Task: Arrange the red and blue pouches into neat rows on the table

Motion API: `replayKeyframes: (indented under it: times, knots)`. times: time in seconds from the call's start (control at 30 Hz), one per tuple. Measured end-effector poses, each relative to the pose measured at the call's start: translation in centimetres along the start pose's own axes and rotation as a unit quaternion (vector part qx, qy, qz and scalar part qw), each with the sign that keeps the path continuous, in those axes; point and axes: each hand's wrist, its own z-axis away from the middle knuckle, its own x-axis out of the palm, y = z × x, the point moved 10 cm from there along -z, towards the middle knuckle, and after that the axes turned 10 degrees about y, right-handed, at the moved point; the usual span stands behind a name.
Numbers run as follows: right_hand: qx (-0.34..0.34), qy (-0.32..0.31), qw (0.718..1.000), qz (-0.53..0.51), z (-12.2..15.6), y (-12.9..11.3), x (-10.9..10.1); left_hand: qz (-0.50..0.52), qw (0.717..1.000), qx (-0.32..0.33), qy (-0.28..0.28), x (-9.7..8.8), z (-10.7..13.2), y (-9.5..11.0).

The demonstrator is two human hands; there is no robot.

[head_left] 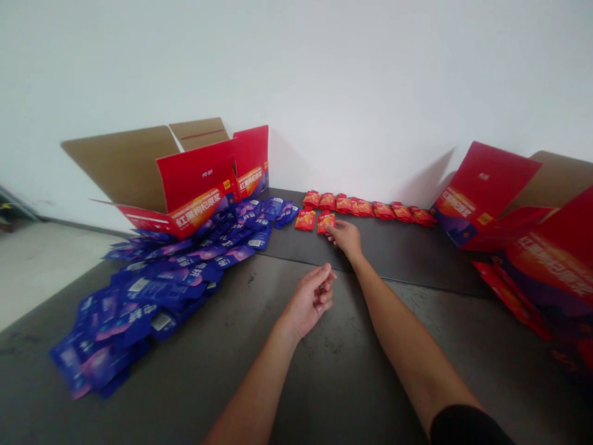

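— Your right hand [343,240] is open, palm down, fingertips [330,227] at the lower edge of a red sachet [326,223]. Gripping it?
— No, the fingers lie flat. Your left hand [311,301] is loosely curled and empty, above the dark grey table [356,383].
— And around you?
— A second red sachet [304,220] lies just beside the first, with a row of red sachets [365,207] behind. To your left, a heap of blue sachets [157,290] spreads below an open red carton [194,191]; another red carton [482,191] stands to your right.
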Motion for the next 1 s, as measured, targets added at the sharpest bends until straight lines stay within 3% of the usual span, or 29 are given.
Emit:
replayKeyframes:
  times: [0.37, 0.6, 0.87, 1.0]
  knots:
    - [-0.085, 0.009, 0.994, -0.068, -0.2, -3.4, 1.4, -0.012, 0.999, 0.000, -0.034, 0.5, 0.3, -0.2]
    - [-0.145, 0.048, 0.988, 0.000, -0.1, -5.7, -0.1, -0.018, 0.999, -0.001, -0.034, 0.6, 0.3, -0.2]
    - [-0.155, 0.028, 0.987, 0.037, 3.5, -7.4, 4.3, -0.016, 0.999, 0.007, -0.047, 0.7, 0.2, -0.3]
    - [-0.200, 0.027, 0.977, 0.069, 3.9, -7.7, 5.5, -0.014, 0.998, 0.007, -0.054, 0.7, 0.1, -0.4]
